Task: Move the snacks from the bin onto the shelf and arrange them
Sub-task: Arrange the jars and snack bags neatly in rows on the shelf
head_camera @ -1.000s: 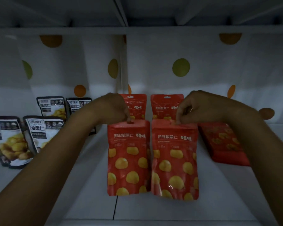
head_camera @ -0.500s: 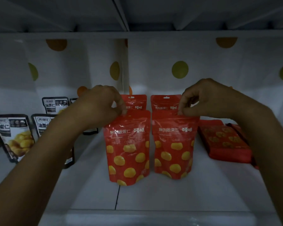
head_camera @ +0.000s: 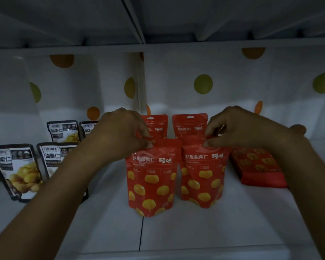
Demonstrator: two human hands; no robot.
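Head view, dim light. White shelf [head_camera: 195, 231] filled the lower half of the frame, with a white backing sheet with coloured dots [head_camera: 176, 81] behind it.

Centre of frame: two red snack pouches stood upright side by side on the shelf, left front pouch [head_camera: 152, 181] and right front pouch [head_camera: 203, 177], close together, with a narrow gap between them. Left hand [head_camera: 120, 136] pinched the top edge of the left front pouch between thumb and fingertips, the other fingers curled. Right hand [head_camera: 240, 128] pinched the top edge of the right front pouch the same way.

Just behind them stood two more red pouches, left rear pouch [head_camera: 157, 124] and right rear pouch [head_camera: 189, 124], partly hidden by the hands and the front pair.

Right of centre: a stack of red packs [head_camera: 257, 169] lay flat on the shelf; number in the stack could not be told.

Left of frame: four black-and-white pouches, two in front [head_camera: 17, 169] and two behind [head_camera: 64, 130], the left forearm crossing some of them.
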